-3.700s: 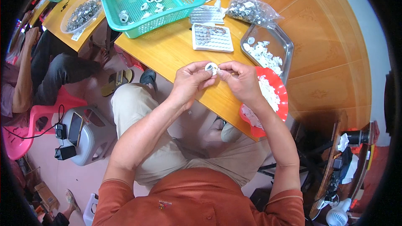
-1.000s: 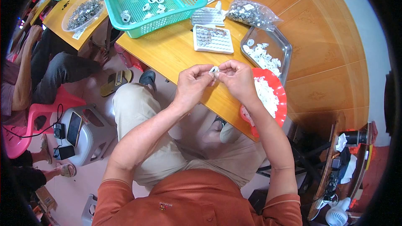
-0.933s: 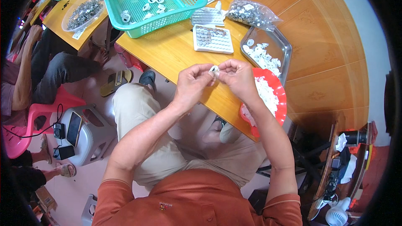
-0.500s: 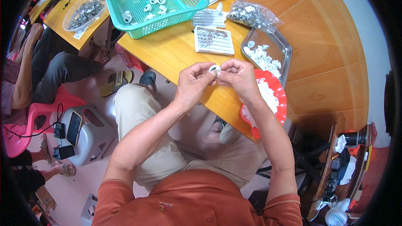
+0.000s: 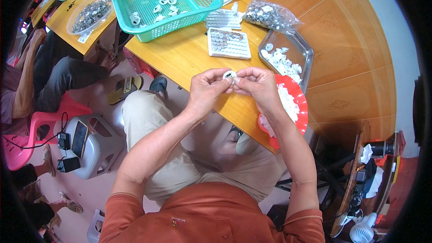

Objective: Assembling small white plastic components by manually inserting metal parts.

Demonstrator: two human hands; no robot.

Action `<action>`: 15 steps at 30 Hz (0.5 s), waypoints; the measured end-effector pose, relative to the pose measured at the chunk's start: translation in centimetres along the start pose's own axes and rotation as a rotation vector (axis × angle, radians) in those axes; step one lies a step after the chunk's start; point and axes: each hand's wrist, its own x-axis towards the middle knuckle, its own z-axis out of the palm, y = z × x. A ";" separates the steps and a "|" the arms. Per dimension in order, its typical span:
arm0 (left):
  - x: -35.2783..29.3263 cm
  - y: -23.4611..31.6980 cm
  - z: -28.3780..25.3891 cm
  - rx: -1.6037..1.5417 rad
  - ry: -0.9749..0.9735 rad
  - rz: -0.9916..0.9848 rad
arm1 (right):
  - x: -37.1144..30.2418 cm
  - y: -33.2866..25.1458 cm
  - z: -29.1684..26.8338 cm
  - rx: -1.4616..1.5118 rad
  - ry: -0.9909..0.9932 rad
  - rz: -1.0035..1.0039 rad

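Between my two hands, above the near edge of the wooden table (image 5: pixel 180 58), is a small round white plastic part (image 5: pixel 228 74) with a dark slot in its face. My left hand (image 5: pixel 208 89) pinches its left side with thumb and forefinger. From the other side my right hand (image 5: pixel 256 85) grips it with thumb and fingertips; whether those fingers also hold a smaller piece is hidden. Just beyond lies a white tray (image 5: pixel 243 50) partly filled with rows of small grey and brown discs. A red bowl (image 5: pixel 302 103) of white pieces sits beside my right forearm.
A green basket (image 5: pixel 166 30) holding several white parts stands at the back left. Behind the red bowl are a metal tray (image 5: pixel 307 56) of white parts and a clear bag (image 5: pixel 270 15) of metal pieces. Another person (image 5: pixel 27 76) sits at the left near a grey stool (image 5: pixel 96 148).
The white part has tilted so its face with the dark slot shows more. Both hands keep their pinch and have barely shifted. A bystander's foot at lower left has moved.
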 end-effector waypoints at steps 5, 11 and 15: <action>0.1 0.2 0.0 0.007 0.006 -0.004 | 0.0 0.1 0.0 -0.014 -0.014 -0.010; -0.1 0.7 0.2 -0.020 0.040 -0.048 | 0.1 0.3 -0.1 -0.003 -0.034 -0.002; 0.0 0.7 0.0 -0.026 0.057 -0.063 | 0.1 0.2 0.1 -0.016 -0.058 0.002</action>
